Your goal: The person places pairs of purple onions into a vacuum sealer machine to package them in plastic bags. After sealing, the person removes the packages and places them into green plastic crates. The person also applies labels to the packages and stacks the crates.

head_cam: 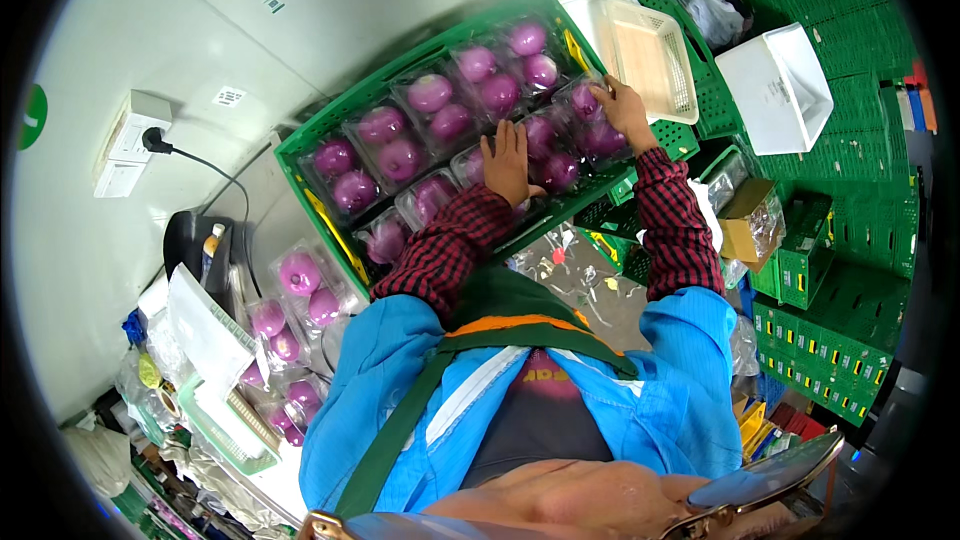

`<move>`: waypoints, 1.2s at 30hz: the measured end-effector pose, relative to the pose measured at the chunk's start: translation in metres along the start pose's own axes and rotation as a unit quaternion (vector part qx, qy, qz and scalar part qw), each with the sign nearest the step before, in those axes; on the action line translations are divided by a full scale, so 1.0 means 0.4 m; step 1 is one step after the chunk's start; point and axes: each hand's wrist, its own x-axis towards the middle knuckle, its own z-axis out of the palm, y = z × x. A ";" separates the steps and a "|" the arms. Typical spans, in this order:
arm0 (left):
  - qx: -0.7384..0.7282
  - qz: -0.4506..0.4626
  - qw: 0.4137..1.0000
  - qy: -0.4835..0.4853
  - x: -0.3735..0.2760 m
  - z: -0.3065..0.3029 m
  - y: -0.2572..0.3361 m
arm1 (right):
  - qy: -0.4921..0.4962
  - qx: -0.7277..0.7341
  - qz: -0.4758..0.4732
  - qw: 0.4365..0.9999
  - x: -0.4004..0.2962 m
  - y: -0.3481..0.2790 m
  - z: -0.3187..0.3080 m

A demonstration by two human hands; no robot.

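A green plastic crate [300, 146] in front of me holds clear plastic packs of red onions in two rows. My left hand [508, 161] lies palm down on the near row, thumb out to the side, partly covering a pack of red onions [471, 165]. At the crate's right end, my right hand [625, 112] grips the edge of another red onion pack [600, 136]. That pack sits slightly tilted against the crate's end. Further packs fill the far row, among them an onion pack [499, 94] beyond my left hand.
Loose onion packs [300, 274] lie on the white table to the left, near a pale green basket [225, 420]. A cream basket [652, 60] stands beyond the crate's right end. Stacked green crates [832, 345] and a white bin [776, 90] are at the right. Scraps litter the floor [577, 277].
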 end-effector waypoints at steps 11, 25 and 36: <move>-0.054 -0.066 0.996 0.017 -0.033 0.014 0.056 | -0.116 -0.142 -0.171 0.968 0.157 0.042 0.150; -0.031 -0.084 0.993 0.074 0.083 0.109 0.237 | -0.432 -0.380 -0.378 0.725 0.434 0.252 -0.053; -0.389 -0.154 0.856 0.303 0.058 0.077 0.167 | -0.210 -0.323 -0.209 0.899 0.180 0.169 -0.206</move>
